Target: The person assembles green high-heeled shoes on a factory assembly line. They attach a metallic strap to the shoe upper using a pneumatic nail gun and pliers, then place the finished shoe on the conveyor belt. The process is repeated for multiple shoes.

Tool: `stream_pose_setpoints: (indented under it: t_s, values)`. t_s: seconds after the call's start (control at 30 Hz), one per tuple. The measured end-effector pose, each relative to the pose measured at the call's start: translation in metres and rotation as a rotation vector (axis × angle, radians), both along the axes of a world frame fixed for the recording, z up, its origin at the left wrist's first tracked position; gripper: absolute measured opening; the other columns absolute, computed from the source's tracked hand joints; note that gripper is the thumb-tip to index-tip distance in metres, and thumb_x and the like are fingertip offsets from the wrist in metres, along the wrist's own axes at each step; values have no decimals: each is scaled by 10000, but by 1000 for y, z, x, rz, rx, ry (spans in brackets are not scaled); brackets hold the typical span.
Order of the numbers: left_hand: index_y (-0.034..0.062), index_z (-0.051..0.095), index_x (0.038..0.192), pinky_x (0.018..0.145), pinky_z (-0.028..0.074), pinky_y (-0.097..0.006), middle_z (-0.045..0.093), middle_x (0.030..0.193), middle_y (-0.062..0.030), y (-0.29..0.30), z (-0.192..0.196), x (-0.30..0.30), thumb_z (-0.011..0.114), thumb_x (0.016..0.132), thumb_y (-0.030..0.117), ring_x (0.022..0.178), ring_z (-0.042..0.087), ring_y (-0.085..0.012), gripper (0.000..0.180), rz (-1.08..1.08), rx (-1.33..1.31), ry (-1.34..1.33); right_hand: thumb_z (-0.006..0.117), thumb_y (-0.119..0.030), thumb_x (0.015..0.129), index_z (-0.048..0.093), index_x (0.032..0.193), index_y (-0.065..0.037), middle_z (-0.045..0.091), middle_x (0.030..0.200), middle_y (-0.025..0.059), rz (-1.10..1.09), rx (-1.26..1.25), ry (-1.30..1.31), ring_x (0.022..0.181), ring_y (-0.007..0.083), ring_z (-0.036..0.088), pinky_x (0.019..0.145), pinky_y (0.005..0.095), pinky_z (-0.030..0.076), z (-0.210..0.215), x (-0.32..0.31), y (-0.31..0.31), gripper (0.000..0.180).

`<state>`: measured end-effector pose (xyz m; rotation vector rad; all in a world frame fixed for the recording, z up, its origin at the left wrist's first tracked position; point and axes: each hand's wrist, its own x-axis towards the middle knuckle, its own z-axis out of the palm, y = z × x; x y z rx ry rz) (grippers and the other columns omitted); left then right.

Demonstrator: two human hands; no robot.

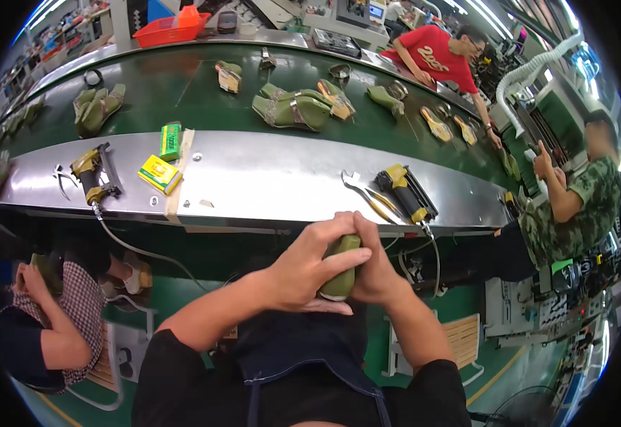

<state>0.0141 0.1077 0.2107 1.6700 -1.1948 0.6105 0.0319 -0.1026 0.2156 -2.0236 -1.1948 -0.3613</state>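
Observation:
A green shoe last (340, 279) is held upright in front of my body, just off the near edge of the metal bench. My left hand (302, 265) wraps it from the left, fingers closed over its side. My right hand (377, 274) grips it from the right, with fingers reaching over the top. Both hands hide much of the last, so what is on its far side cannot be seen. Closest to my hands on the bench lie pincers with yellow handles (373, 197) and a black-and-yellow air stapler (407, 193) with a hose.
A green conveyor belt (175, 82) beyond the bench (268, 174) carries shoe lasts (293, 110) and soles. Bench left: another air stapler (97, 174), pliers (64, 183), a yellow box (160, 174) and green box (170, 141). Co-workers are left (54, 327), right (574, 203) and far right (442, 60).

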Motion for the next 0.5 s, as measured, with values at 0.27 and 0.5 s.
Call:
stream_pose_setpoints:
  t_s: [0.27, 0.5]
  values:
    - [75, 390, 1566, 1183, 370, -456, 469, 1508, -220, 29, -40, 94, 779, 920, 325, 1398, 476, -370, 795, 15, -88, 506, 694, 100, 707, 401, 1522, -51, 469, 1489, 196, -221, -163, -292, 1338, 440, 528, 1147, 499, 462, -39, 135, 21, 879]
    - [-6, 540, 1425, 979, 531, -373, 667, 1312, -146, 97, -73, 206, 737, 986, 209, 1184, 640, -226, 527, 353, -452, 677, 501, 189, 736, 431, 1479, -3, 487, 1448, 270, -334, -8, -146, 1344, 462, 492, 1169, 499, 417, -85, 178, 4, 771]
